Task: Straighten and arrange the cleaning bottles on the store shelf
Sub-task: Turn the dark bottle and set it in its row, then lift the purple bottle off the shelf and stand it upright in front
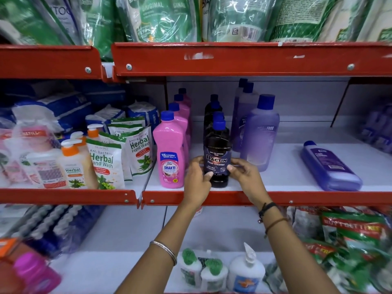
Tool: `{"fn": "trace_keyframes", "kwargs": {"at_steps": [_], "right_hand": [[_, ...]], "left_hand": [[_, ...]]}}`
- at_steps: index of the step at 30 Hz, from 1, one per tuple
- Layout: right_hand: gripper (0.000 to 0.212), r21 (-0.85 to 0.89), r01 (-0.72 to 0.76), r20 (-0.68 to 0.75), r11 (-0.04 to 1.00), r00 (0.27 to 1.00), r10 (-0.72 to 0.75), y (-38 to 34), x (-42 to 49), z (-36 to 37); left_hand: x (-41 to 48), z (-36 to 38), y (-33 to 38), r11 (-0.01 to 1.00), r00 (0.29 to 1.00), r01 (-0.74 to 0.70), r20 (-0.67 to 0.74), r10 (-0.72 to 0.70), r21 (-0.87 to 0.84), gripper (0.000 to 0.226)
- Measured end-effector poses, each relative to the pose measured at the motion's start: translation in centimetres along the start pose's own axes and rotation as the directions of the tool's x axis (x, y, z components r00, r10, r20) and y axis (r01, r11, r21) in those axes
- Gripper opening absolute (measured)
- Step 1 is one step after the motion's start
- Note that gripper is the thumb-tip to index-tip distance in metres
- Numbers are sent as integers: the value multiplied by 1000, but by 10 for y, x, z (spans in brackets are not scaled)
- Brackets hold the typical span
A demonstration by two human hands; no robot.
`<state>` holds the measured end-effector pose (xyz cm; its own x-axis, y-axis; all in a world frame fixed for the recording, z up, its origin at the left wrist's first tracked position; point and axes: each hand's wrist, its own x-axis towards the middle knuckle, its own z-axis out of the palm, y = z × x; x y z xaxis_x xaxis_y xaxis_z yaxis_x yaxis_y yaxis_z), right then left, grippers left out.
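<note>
A black Bactin floor cleaner bottle [217,153] with a blue cap stands upright at the front of the middle shelf [275,197]. My left hand [198,177] grips its left side and my right hand [244,171] grips its right side. Behind it runs a row of more black bottles [213,107]. To its left stands a row of pink Shakti bottles [169,149]. To its right stand tall purple bottles [259,132]. Farther right, one purple floor cleaner bottle [331,166] lies flat on its side.
Herbal hand wash pouches and pump bottles [106,158] fill the left shelf section. Green refill pouches [161,18] hang over the red upper shelf edge [233,60]. Below are white pump bottles [246,272] and green packets [356,236]. More purple bottles [379,128] sit at far right.
</note>
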<state>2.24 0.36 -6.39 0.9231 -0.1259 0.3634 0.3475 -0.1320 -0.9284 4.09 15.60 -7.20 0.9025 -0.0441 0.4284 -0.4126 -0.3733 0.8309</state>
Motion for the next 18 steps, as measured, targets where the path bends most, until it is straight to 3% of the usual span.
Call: {"fn": "trace_keyframes", "kwargs": {"at_steps": [9, 13, 15, 18], "right_hand": [[26, 27, -30, -108, 999, 994, 32, -6, -6, 0], [24, -49, 38, -264, 998, 963, -50, -14, -22, -32], [20, -122, 74, -304, 990, 946, -109, -20, -28, -62], [21, -276, 53, -324, 960, 935, -144, -29, -28, -117]], "left_hand": [[-11, 8, 3, 995, 981, -68, -178, 79, 68, 46], [-34, 33, 27, 961, 893, -274, -362, 266, 29, 36], [-43, 58, 42, 922, 870, -386, -330, 368, 10, 31], [-40, 100, 67, 905, 907, -408, -168, 386, -123, 25]]}}
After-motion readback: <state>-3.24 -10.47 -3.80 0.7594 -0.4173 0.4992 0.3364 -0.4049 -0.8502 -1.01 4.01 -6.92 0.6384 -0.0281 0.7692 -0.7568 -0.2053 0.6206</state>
